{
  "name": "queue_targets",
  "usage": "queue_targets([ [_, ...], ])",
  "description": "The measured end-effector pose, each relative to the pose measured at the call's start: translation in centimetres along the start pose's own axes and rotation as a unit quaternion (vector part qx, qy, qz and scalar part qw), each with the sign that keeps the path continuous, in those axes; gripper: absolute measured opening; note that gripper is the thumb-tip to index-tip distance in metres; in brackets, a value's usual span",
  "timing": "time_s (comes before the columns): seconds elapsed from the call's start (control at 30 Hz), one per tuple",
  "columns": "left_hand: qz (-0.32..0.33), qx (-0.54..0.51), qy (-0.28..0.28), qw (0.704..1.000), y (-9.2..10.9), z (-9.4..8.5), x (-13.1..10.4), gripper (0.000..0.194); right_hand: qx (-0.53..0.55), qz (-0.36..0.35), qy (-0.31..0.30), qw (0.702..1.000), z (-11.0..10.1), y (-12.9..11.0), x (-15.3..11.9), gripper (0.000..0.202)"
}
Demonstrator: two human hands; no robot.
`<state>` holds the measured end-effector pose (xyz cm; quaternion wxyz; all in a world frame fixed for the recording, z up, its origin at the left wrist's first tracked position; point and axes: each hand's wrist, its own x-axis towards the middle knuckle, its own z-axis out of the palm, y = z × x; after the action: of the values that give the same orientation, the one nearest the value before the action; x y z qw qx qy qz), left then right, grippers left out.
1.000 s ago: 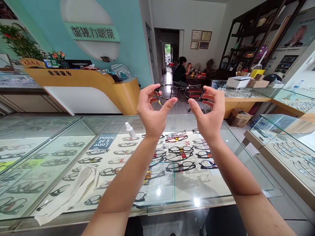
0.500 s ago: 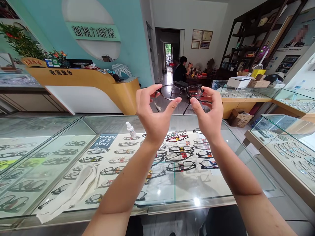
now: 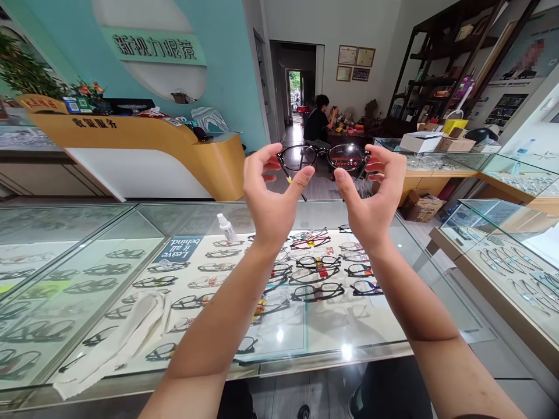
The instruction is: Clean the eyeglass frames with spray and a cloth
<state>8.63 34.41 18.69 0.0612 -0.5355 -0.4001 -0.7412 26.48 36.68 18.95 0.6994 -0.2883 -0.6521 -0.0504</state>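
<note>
A pair of dark-framed eyeglasses is held up above the glass display case, front side level across my view. My left hand pinches its left end between thumb and fingers. At the other end, my right hand grips the frame the same way. Red lettering shows on the right lens, and the temples hang partly hidden behind the hands. Below, several eyeglasses lie in rows inside the case. A white spray bottle stands on the glass, beyond my left forearm.
A white cloth lies on the case at front left. Behind stands an orange-and-white counter. Another person sits at a table at the back. More display cases stand to the right, with a cardboard box on the floor.
The eyeglasses have turned to face more squarely, their right side swinging outward and my hands moving slightly apart. The whole view has shifted a little.
</note>
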Motion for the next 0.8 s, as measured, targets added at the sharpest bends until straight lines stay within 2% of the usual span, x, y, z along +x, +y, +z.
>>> queue_targets([
  [0.1,0.011,0.003,0.022,1.000,-0.23,0.23,-0.19,0.075,-0.005,0.000,-0.006,1.000,0.11,0.19,0.00,0.053],
  [0.43,0.056,0.045,0.054,0.996,0.59,0.09,-0.30,0.068,0.017,0.019,-0.050,0.998,0.43,0.76,-0.17,0.050],
  [0.67,0.050,0.042,0.046,0.997,0.62,-0.03,-0.22,0.069,0.007,0.009,-0.038,0.999,0.49,0.55,-0.18,0.048],
  [0.8,0.010,0.036,0.022,0.999,0.58,0.04,-0.11,0.058,-0.004,0.001,-0.003,1.000,0.32,0.35,-0.15,0.051],
])
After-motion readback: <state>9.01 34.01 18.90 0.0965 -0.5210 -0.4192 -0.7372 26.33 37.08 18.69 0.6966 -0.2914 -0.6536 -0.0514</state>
